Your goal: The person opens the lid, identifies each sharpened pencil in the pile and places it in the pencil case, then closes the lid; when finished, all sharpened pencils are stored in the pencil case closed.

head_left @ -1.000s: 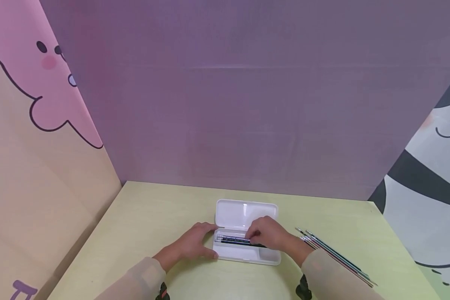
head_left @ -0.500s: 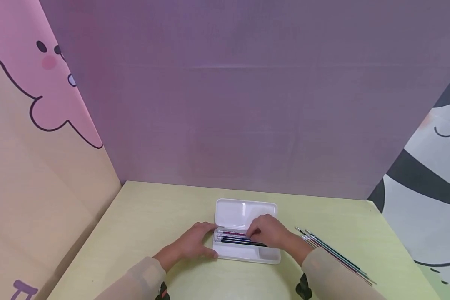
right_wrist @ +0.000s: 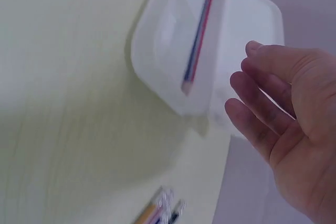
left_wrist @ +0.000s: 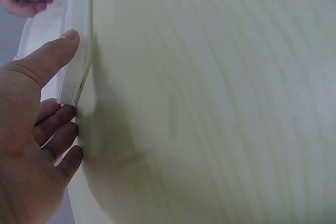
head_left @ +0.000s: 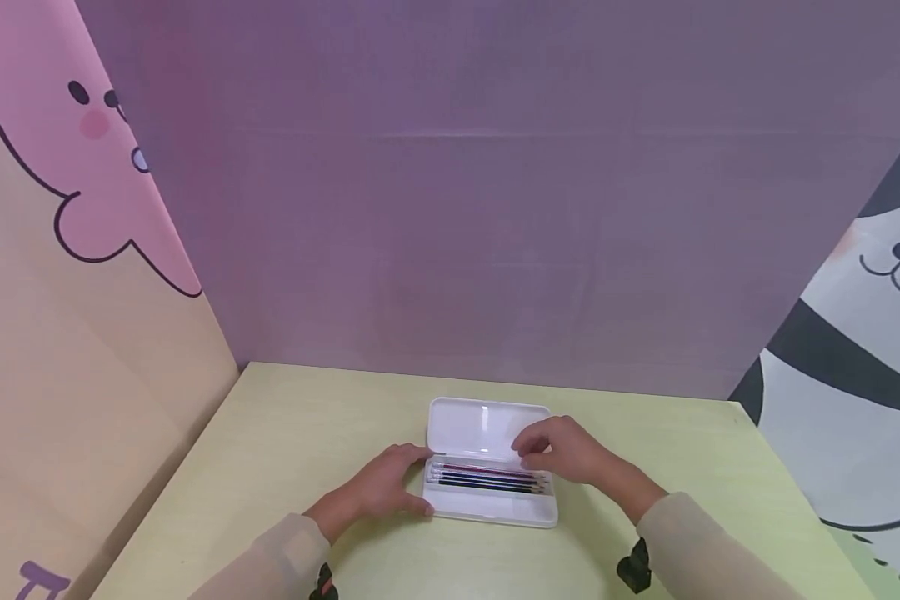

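Observation:
A white pencil case [head_left: 490,521] lies on the table with its lid [head_left: 457,425] folded back. Several pencils [head_left: 487,479], dark ones and a red one, lie side by side in its rear compartment, eraser ends to the left. My left hand [head_left: 386,483] grips the case's left end, thumb at the front wall [left_wrist: 79,61] and fingers round the far corner. Over the right part of the lid is my right hand [head_left: 562,450], fingers loosely bent and nothing in them. In the right wrist view its fingertips [right_wrist: 239,106] are apart from the pencils.
More pencils [right_wrist: 160,205] lie on the table right of the case; in the head view my right sleeve [head_left: 705,542] hides them. A purple panel [head_left: 495,208] stands behind the table [head_left: 307,408], with cartoon-printed panels at both sides.
My right hand has let go of the pencils in the case and risen back and to the right, uncovering their sharpened ends. The left hand stays at the case's end.

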Demonstrator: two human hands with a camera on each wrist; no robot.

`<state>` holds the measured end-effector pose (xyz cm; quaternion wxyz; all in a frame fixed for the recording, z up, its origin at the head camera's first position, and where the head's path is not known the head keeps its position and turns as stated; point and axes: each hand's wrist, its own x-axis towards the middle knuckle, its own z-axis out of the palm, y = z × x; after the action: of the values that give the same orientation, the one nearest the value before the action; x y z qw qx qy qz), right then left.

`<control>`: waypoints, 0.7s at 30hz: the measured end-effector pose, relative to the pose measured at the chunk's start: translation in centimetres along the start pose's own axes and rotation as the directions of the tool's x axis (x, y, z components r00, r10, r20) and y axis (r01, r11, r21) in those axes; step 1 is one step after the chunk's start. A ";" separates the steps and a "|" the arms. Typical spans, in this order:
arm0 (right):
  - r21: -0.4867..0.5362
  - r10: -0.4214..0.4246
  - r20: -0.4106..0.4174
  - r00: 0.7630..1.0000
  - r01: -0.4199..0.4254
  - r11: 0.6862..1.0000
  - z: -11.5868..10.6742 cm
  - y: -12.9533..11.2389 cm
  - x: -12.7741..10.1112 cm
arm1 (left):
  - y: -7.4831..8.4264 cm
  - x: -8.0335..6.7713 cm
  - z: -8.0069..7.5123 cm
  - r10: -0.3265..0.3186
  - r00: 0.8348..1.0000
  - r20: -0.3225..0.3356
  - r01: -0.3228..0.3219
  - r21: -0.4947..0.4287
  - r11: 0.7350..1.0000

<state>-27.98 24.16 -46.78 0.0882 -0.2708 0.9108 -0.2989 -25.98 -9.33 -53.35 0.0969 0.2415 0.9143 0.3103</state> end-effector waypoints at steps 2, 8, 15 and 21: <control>-0.007 0.012 -0.022 1.000 -0.012 1.000 -0.8 0.4 -0.6 | 0.0 0.1 0.0 0.001 1.000 -0.001 -0.001 0.008 1.000; -0.038 0.015 -0.081 0.997 -0.018 0.999 -3.2 2.0 -3.3 | 0.0 0.2 -0.1 0.023 1.000 -0.001 -0.023 0.019 1.000; -0.007 0.104 -0.112 0.988 -0.105 0.994 -5.7 4.1 -6.8 | 0.1 0.1 -0.2 0.012 1.000 -0.001 -0.012 0.016 1.000; 0.033 0.144 -0.127 0.981 -0.141 0.989 -6.4 7.0 -9.7 | 0.3 0.0 -0.2 0.015 1.000 -0.005 -0.015 0.012 1.000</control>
<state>-24.96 37.32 -45.78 0.0537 -0.1840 0.9279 -0.3197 -25.98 -9.25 -53.02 0.0909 0.2482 0.9146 0.3062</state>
